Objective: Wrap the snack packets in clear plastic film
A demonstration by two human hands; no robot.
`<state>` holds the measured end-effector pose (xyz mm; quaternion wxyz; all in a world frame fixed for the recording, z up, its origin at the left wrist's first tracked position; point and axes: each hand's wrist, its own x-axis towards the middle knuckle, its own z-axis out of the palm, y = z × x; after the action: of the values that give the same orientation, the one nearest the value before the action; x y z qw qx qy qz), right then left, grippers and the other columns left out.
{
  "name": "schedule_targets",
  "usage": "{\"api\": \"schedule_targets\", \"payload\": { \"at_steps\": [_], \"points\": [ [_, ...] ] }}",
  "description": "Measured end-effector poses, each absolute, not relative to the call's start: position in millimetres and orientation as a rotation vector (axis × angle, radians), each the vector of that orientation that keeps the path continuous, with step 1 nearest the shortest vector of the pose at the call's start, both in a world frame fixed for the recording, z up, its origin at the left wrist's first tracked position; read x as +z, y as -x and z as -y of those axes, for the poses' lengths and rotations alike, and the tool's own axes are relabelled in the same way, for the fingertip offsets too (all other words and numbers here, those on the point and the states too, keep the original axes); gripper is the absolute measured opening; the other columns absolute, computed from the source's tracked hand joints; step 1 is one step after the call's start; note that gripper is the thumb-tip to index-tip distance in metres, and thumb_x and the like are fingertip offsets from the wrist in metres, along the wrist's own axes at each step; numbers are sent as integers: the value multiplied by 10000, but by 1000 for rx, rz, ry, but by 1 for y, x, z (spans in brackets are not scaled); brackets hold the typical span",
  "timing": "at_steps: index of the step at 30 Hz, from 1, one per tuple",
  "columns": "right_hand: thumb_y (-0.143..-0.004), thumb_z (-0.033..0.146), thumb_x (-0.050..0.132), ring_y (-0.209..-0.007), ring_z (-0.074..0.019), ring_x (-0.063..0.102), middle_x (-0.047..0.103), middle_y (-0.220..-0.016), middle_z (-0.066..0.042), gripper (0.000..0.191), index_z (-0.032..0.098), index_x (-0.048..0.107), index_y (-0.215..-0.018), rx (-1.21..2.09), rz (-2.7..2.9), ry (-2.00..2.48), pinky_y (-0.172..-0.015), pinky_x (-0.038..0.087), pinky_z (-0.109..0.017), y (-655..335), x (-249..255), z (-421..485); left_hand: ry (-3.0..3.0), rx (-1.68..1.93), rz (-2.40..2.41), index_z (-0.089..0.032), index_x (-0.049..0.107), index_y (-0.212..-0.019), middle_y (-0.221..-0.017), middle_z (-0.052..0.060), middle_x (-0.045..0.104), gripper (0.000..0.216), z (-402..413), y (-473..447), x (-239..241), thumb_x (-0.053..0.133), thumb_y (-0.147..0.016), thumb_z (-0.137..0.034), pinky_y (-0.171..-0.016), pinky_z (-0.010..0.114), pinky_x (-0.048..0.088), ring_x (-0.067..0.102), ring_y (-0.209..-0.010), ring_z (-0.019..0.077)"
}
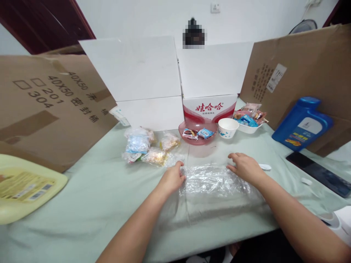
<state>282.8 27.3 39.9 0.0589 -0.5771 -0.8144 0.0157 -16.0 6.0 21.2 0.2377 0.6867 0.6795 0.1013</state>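
A clear, crinkled plastic bag lies flat on the green-covered table in front of me. At its left edge is my left hand, with the fingers bent and apart, touching the film. My right hand rests over the bag's upper right part, fingers spread and nothing gripped. Just beyond the left hand sits a pile of small wrapped snacks in clear and pale packets. Farther back, a pink translucent bowl holds a brown-and-white packet and a blue-and-white packet.
A white paper cup stands beside a white dish heaped with packets. To the right are a blue bottle and a black phone. A yellow container lies left. Cardboard boxes and white panels wall the table.
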Motion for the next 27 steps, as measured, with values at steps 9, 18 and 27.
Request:
{"api": "schedule_targets", "payload": {
  "at_steps": [9,18,27],
  "points": [
    [-772,442,709,-1089,-315,523,580,-1215,-132,584,217,561,-1291,188,2813,1343,-879,458,-441,-244,29,1,-1922,247,-1967,-189,498,-1216,-771,3,675,437,-9,24,32,605,-793,-162,-657,236,389,638,-761,179],
    [-790,451,689,-1147,-329,498,562,-1285,-125,601,228,535,-1327,194,2824,1423,-887,451,-467,-246,31,1,-1876,1,-1528,-183,668,-799,-693,-8,669,299,7,66,70,715,-688,-457,-563,228,386,615,-626,162],
    [-795,458,685,-1130,-317,513,568,-1285,-120,582,244,540,-1317,164,2821,1410,-876,460,-452,-246,29,0,-2117,-231,-1277,-205,736,-684,-658,-21,675,84,3,45,48,677,-629,-179,-548,213,359,566,-602,132]
  ]
}}
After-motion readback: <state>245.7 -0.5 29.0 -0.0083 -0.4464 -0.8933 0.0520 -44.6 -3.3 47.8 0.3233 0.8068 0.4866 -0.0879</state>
